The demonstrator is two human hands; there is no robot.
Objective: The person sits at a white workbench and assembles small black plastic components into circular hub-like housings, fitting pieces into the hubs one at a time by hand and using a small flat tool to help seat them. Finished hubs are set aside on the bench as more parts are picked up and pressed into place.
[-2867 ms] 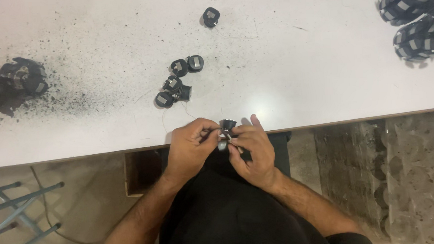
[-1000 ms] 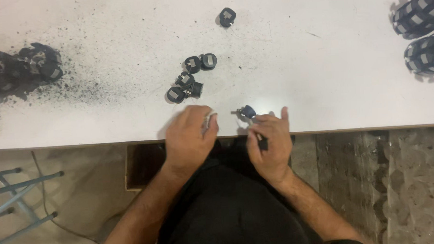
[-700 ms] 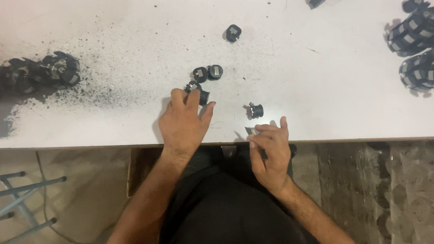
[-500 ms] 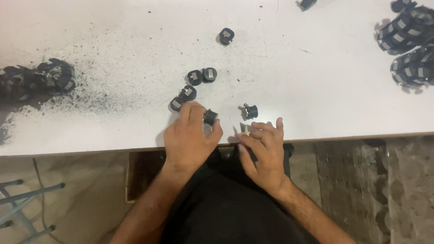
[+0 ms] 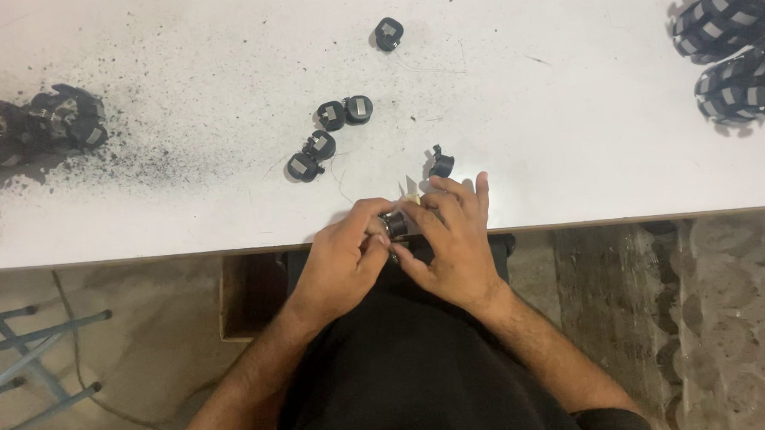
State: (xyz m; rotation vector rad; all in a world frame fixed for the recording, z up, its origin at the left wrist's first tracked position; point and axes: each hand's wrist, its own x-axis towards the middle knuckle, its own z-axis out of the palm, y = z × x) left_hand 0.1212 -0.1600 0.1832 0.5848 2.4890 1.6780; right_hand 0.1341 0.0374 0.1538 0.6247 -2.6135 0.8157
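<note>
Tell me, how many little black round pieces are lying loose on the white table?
6: one far up, a pair, two below them, one by the fingers. Another sits in the hands; piles may hide more.

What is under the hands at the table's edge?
Between the left hand and right hand a small black round part peeks out. A pale blade tip shows above it. Fingers cover the rest.

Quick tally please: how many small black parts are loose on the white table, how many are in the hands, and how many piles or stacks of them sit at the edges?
Loose small black parts on the table: 6
Black part held between left hand and right hand: 1
Pile at the left edge: 1
Ring-shaped stacks at the right edge: 2
Total: 10
</note>
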